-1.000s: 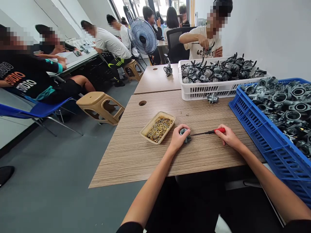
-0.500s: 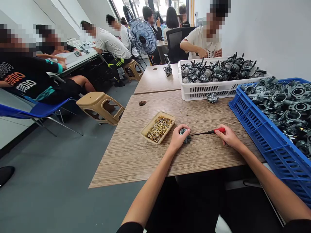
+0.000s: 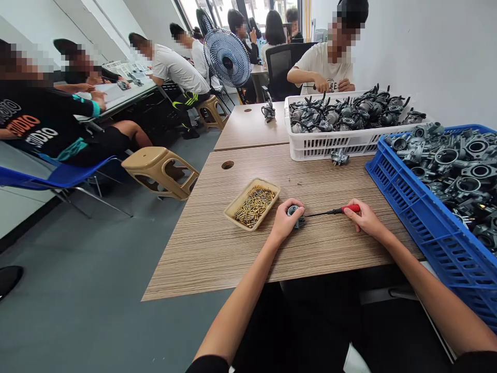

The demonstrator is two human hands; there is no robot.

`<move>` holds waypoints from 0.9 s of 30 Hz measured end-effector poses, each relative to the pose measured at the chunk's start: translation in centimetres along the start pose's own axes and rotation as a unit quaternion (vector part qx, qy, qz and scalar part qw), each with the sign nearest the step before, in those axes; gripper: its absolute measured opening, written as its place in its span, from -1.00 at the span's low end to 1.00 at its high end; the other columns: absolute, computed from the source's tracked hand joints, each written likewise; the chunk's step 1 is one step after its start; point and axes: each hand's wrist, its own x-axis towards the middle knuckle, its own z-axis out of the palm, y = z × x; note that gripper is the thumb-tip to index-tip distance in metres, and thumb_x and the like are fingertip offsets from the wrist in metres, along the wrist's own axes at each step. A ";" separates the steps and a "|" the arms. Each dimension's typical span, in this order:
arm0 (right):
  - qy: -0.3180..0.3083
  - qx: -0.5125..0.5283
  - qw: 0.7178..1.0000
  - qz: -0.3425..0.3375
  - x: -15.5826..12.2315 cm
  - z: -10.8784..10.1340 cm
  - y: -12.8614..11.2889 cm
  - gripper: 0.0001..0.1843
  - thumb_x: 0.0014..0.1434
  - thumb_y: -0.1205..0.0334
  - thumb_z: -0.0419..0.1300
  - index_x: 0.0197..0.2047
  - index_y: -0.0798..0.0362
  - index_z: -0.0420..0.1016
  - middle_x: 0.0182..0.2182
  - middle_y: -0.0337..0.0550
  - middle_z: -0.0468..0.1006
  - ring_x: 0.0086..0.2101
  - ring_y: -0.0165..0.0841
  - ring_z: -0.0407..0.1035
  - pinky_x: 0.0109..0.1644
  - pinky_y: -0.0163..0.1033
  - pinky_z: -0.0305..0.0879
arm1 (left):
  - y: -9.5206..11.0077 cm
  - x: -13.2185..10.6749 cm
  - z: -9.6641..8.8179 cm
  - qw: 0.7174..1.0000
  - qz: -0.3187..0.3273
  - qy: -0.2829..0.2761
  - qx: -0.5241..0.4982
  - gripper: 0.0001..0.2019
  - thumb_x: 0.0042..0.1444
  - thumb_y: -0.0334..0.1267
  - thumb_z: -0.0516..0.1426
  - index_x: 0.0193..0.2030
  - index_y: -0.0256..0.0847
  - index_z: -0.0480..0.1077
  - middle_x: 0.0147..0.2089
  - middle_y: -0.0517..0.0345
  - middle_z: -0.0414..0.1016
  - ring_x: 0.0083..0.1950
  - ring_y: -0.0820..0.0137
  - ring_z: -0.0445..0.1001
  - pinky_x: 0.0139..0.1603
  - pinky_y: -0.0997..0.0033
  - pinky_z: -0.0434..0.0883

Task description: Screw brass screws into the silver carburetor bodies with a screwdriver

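My left hand is wrapped round a small grey metal carburetor body, pressing it against the wooden table. My right hand grips the red handle of a screwdriver. The dark shaft lies almost level and points left, its tip at the side of the carburetor body; whether it sits in a screw cannot be made out. Left of my left hand stands a beige tub full of small brass-coloured parts. A couple of tiny loose pieces lie on the table beyond my hands.
A blue crate heaped with metal carburetor bodies stands at my right. Behind it is a white crate of assembled carburetors, one carburetor lying before it. A person works across the table. A fan and stool stand left.
My hands, the screwdriver and the carburetor body look the same as before. The person across the table has moved their hands slightly.
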 end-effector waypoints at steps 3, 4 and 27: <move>0.000 0.000 1.000 0.002 0.0 0.0 0.0 -0.45 0.23 -0.37 0.30 -0.28 -0.05 0.29 -0.53 -0.44 0.24 -0.73 -0.48 0.20 -0.70 -0.31 0.07 | 0.0 0.0 0.0 1.000 0.001 0.000 -0.001 -0.80 0.13 -0.07 0.23 -0.32 -0.15 0.49 -0.32 0.15 0.53 -0.30 0.38 0.42 -0.21 0.37 0.41; 0.000 0.001 1.000 0.003 0.1 0.0 0.1 -0.45 0.22 -0.37 0.30 -0.28 -0.06 0.29 -0.53 -0.43 0.24 -0.73 -0.48 0.20 -0.71 -0.31 0.07 | 0.0 0.0 0.0 1.000 0.002 0.000 -0.001 -0.81 0.13 -0.07 0.23 -0.32 -0.15 0.49 -0.33 0.15 0.52 -0.30 0.38 0.42 -0.21 0.38 0.41; -0.005 0.000 1.000 0.003 0.0 0.0 0.0 -0.44 0.23 -0.40 0.28 -0.27 -0.07 0.28 -0.58 -0.46 0.23 -0.73 -0.46 0.18 -0.69 -0.29 0.10 | 0.1 -0.1 0.0 1.000 -0.005 -0.005 0.003 -0.80 0.15 -0.07 0.23 -0.31 -0.16 0.49 -0.33 0.17 0.51 -0.30 0.39 0.41 -0.22 0.40 0.41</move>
